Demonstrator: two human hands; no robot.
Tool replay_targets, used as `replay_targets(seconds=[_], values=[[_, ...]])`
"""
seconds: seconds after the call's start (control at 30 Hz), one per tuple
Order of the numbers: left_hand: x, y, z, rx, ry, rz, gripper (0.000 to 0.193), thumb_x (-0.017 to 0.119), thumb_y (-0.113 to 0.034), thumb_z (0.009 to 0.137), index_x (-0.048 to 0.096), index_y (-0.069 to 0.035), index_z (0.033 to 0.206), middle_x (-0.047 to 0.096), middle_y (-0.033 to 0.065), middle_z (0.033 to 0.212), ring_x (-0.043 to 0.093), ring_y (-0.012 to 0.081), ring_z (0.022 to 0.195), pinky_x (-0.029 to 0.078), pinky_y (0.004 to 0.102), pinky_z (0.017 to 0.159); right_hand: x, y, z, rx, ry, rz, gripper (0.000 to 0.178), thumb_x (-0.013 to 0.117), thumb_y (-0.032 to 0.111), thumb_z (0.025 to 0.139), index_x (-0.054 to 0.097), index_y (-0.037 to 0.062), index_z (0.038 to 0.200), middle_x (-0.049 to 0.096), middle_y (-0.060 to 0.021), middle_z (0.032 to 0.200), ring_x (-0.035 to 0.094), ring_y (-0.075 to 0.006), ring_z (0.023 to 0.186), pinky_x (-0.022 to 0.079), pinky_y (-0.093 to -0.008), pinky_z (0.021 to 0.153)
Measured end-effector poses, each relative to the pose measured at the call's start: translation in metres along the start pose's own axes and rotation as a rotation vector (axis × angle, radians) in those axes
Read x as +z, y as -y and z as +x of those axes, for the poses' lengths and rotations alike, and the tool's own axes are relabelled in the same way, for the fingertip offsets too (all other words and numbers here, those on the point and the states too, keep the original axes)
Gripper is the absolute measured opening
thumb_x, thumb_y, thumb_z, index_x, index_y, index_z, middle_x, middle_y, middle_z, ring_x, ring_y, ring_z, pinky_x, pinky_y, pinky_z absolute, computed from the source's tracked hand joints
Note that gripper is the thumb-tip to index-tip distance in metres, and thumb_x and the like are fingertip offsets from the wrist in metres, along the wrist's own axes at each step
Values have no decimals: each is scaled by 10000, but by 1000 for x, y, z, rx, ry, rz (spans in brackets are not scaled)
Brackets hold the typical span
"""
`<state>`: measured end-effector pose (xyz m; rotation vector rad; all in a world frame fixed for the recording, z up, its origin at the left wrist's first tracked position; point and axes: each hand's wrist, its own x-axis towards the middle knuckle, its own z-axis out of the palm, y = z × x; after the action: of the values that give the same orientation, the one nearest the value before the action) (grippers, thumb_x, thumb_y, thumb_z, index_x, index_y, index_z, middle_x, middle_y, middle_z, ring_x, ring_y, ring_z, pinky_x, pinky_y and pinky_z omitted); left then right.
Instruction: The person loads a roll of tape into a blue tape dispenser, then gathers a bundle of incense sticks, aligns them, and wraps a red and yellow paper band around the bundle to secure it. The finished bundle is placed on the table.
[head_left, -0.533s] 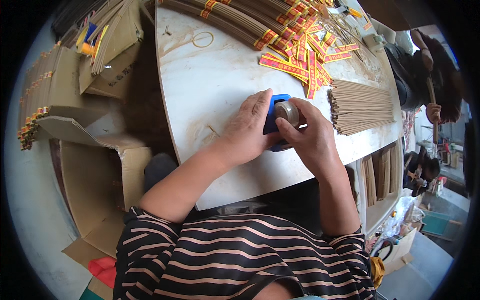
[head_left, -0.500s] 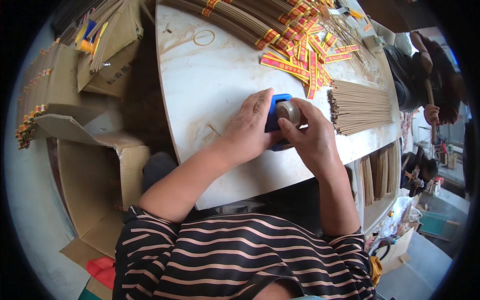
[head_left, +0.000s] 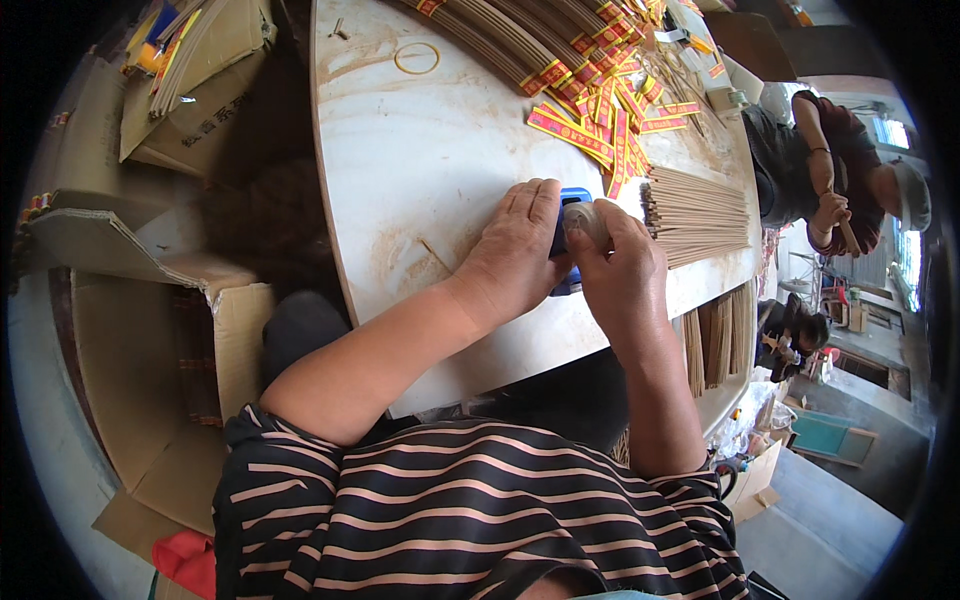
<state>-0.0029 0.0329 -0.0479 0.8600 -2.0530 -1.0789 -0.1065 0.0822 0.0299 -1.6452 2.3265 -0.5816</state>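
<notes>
A blue tape dispenser (head_left: 571, 205) lies on the white table (head_left: 440, 150), mostly covered by both hands. My left hand (head_left: 515, 250) lies over its left side with fingers stretched flat. My right hand (head_left: 622, 270) grips its right side, fingers curled round a pale roll of clear tape (head_left: 588, 220). A loose bundle of thin brown sticks (head_left: 700, 212) lies just right of my right hand. Red and yellow paper strips (head_left: 600, 120) are scattered just beyond the dispenser.
Long stick bundles with red bands (head_left: 520, 45) lie across the table's far side, with a rubber band (head_left: 416, 58) nearby. Open cardboard boxes (head_left: 140, 330) stand on the floor at left. Another person (head_left: 830, 170) sits beyond the table at right, and further stick bundles (head_left: 715, 340) lie by the table's right edge.
Both hands stay on the blue dispenser; my right hand's fingers have curled a little further over the tape roll. Nothing else has moved.
</notes>
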Motion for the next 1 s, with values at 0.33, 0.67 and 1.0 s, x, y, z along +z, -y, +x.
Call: replay_targets(seconds=[0.33, 0.67, 1.0], values=[[4, 4, -1, 58, -12, -12, 660, 667, -152, 730, 320, 107, 1229, 423, 284, 1216, 393, 414, 1172, 309, 432, 1038, -4, 19, 11, 67, 162, -324, 205, 560, 165, 825, 550, -29, 888, 607, -229, 855, 609, -398, 759, 491, -446, 698], [-1, 2, -2, 73, 16, -25, 698, 711, -145, 696, 326, 98, 1225, 430, 262, 1203, 393, 384, 1177, 305, 413, 1037, -18, 28, 34, 80, 365, -404, 183, 590, 150, 784, 609, -32, 783, 593, -244, 722, 592, -393, 702, 462, -441, 655], [0, 3, -2, 68, 24, -70, 735, 730, -116, 675, 301, 76, 1240, 415, 271, 1214, 397, 410, 1171, 336, 437, 1011, -29, 34, 52, 23, 554, -435, 210, 601, 144, 756, 596, -66, 769, 578, -240, 674, 589, -358, 643, 455, -421, 630]])
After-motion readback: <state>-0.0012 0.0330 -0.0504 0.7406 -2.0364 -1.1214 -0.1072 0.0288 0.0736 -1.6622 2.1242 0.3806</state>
